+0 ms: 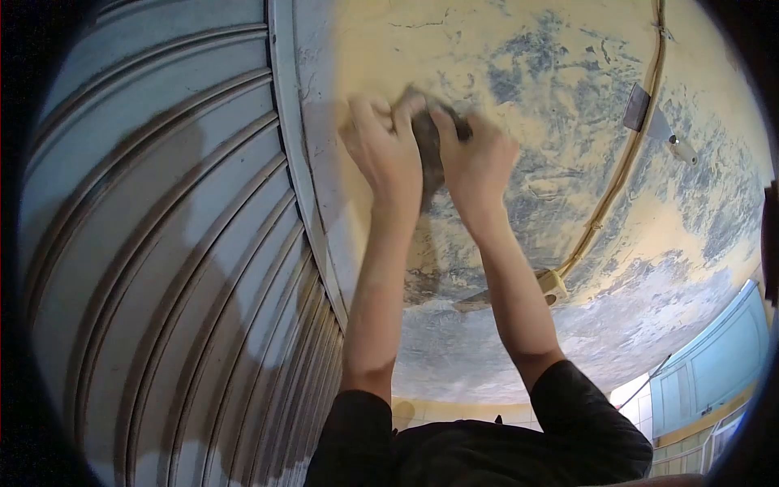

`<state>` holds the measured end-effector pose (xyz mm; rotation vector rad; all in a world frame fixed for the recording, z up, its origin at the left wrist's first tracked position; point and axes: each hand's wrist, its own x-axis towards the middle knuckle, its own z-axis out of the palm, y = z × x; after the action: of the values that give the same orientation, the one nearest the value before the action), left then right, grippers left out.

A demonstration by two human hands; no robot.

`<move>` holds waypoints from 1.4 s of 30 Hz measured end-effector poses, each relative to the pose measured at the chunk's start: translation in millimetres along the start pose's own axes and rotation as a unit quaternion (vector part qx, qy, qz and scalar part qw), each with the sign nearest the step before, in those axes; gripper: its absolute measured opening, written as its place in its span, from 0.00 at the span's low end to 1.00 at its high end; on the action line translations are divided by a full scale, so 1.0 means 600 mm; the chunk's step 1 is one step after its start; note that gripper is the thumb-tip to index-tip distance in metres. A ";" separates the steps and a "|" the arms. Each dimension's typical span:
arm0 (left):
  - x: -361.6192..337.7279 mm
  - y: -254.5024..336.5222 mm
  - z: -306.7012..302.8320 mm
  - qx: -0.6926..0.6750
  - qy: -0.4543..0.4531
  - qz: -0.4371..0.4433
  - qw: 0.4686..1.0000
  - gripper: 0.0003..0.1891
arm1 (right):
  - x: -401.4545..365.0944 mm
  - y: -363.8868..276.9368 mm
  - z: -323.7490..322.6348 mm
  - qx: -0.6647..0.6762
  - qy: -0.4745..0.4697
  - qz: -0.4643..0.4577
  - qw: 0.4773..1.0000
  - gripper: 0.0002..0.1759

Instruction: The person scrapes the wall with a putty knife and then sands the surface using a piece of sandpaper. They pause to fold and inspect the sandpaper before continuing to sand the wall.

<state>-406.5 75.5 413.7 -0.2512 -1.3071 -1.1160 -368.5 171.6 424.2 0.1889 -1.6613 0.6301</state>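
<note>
Both hands are raised side by side against a yellow wall (454, 49) with grey, patchy, worn areas. My left hand (381, 146) is closed, its fingers bent near the wall and blurred by motion. My right hand (479, 162) is also closed, thumb up, just to the right of it. Between and behind the hands is a dark patch, partly their shadow; whether a thin dark object is gripped there is too blurred to tell.
A grey ribbed metal shutter (162, 227) fills the left side, with its frame beside the wall. A cable conduit (621, 174) runs down to a yellowish socket box (552, 286). A scraper-like tool (669, 134) is by the conduit. Light-blue doors (706, 365) stand lower right.
</note>
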 end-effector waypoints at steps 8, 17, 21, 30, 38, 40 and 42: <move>0.022 0.005 0.012 -0.003 -0.013 -0.034 0.999 0.16 | 0.015 0.001 0.007 -0.011 0.031 -0.022 0.999 0.24; -0.038 0.000 -0.016 0.020 -0.010 -0.020 1.000 0.20 | -0.046 0.016 -0.018 0.023 -0.021 0.006 1.000 0.21; -0.014 -0.001 0.002 0.006 0.008 0.028 1.000 0.20 | -0.023 0.020 -0.010 0.014 -0.009 -0.012 1.000 0.23; 0.018 -0.010 0.006 0.022 0.003 0.022 0.999 0.14 | 0.010 0.001 0.010 0.005 -0.024 -0.035 0.999 0.21; 0.016 -0.030 -0.015 -0.007 0.006 -0.015 1.000 0.18 | -0.010 0.004 0.037 0.043 -0.025 -0.038 0.998 0.21; 0.058 -0.003 -0.013 -0.005 0.014 -0.017 1.000 0.21 | 0.039 -0.018 0.033 0.039 -0.030 -0.067 0.997 0.19; 0.073 0.015 -0.018 -0.036 0.008 -0.055 0.998 0.21 | 0.053 -0.030 0.027 0.027 -0.062 -0.058 0.996 0.19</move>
<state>-399.0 49.9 451.4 -0.2243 -1.2803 -1.2581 -380.5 155.6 459.0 0.3680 -1.7397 0.5854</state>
